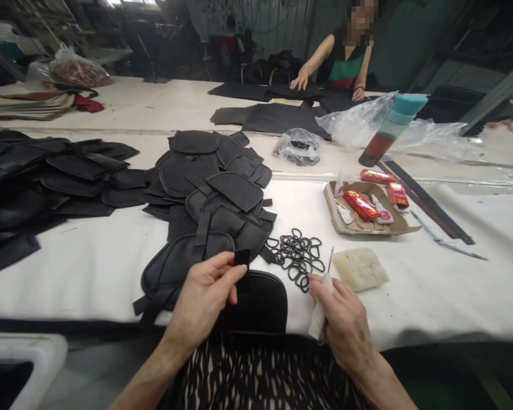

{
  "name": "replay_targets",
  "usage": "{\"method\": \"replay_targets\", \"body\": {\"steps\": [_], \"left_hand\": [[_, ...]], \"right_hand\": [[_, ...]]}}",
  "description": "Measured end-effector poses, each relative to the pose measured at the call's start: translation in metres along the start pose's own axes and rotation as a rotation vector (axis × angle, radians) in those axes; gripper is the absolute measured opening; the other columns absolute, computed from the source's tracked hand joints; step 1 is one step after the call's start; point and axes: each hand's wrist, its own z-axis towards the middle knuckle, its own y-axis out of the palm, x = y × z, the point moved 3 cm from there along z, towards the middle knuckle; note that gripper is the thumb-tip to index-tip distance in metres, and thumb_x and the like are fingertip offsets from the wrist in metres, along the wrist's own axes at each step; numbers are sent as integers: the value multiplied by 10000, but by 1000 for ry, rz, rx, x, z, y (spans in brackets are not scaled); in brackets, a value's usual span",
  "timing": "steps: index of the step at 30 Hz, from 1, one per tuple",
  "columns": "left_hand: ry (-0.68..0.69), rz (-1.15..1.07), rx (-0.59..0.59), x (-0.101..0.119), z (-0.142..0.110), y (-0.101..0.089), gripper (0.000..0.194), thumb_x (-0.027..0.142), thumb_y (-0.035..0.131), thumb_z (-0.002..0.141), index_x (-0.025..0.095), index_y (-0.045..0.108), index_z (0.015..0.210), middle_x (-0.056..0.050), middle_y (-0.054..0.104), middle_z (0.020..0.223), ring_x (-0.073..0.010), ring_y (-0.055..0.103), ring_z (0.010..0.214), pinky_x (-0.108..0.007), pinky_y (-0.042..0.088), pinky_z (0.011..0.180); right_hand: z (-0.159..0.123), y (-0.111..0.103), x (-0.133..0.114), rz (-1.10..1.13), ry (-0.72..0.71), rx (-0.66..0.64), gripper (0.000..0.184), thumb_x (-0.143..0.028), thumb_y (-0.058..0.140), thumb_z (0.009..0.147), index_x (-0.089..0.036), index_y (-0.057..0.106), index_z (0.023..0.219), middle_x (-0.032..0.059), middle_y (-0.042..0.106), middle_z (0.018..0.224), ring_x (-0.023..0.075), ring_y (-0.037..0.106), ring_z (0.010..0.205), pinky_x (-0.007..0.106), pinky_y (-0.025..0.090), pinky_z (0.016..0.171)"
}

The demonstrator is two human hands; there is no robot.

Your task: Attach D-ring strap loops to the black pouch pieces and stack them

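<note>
Between thumb and fingers, my left hand point(205, 296) pinches a short black strap point(242, 267). Below it, a black padded piece point(260, 302) with a curved edge lies at the table's front edge. My right hand point(344, 313) is wrapped round an awl point(320, 316) with a pale handle, its thin metal tip pointing up and away. Just beyond the right fingertips lies a loose heap of black D-rings point(297, 250). A yellowish block, perhaps wax point(359, 269), rests to the right of the awl. Stitched black pieces point(209, 205) overlap in a pile beyond my left hand.
A cardboard tray point(337, 223) holds red boxes and small tubes. Behind it a blue-lidded bottle point(393, 128) leans near clear plastic point(440, 139). More black pieces point(68, 176) are heaped at left. Across the table, a person point(346, 62) touches flat black sheets point(282, 118).
</note>
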Motion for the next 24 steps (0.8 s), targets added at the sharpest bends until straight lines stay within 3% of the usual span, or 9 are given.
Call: {"method": "replay_targets", "body": {"steps": [3, 6, 14, 19, 22, 24], "left_hand": [[-76, 6, -122, -11, -1, 26, 190, 345, 543, 779, 163, 595, 771, 50, 515, 408, -74, 382, 348, -180, 290, 382], [-118, 14, -185, -19, 2, 37, 214, 342, 510, 793, 148, 599, 814, 46, 520, 426, -79, 402, 352, -185, 307, 389], [-128, -16, -211, -23, 2, 41, 184, 318, 514, 793, 147, 579, 778, 58, 487, 427, -81, 421, 378, -175, 337, 390], [-106, -3, -207, -27, 3, 40, 197, 313, 508, 804, 144, 577, 730, 27, 542, 454, -90, 473, 398, -190, 384, 426], [-119, -67, -239, -29, 4, 40, 176, 292, 501, 802, 143, 572, 741, 15, 560, 453, -101, 495, 404, -195, 397, 427], [-131, -136, -251, -29, 5, 41, 149, 279, 507, 794, 144, 568, 802, 22, 561, 443, -106, 499, 398, -196, 403, 421]], "right_hand": [[4, 3, -1, -11, -51, -39, 312, -18, 351, 883, -139, 577, 1060, 134, 670, 1012, 252, 572, 888, 365, 472, 730], [4, 6, 3, 22, -22, -59, 291, -45, 344, 897, -140, 592, 1017, 136, 668, 940, 248, 570, 828, 367, 465, 695], [5, 7, 19, 156, 133, -133, 150, -102, 462, 859, -174, 561, 946, 36, 578, 698, 195, 546, 657, 297, 449, 574], [8, 3, 13, 310, 272, -167, 72, -147, 517, 856, -218, 520, 866, -19, 575, 691, 133, 551, 592, 225, 446, 540], [13, 2, 9, 432, 434, -85, 70, -196, 565, 846, -232, 514, 878, -26, 587, 722, 132, 577, 626, 220, 449, 555], [20, 4, 6, 461, 458, -3, 86, -216, 579, 841, -235, 518, 899, -23, 588, 736, 138, 585, 654, 225, 452, 569]]}}
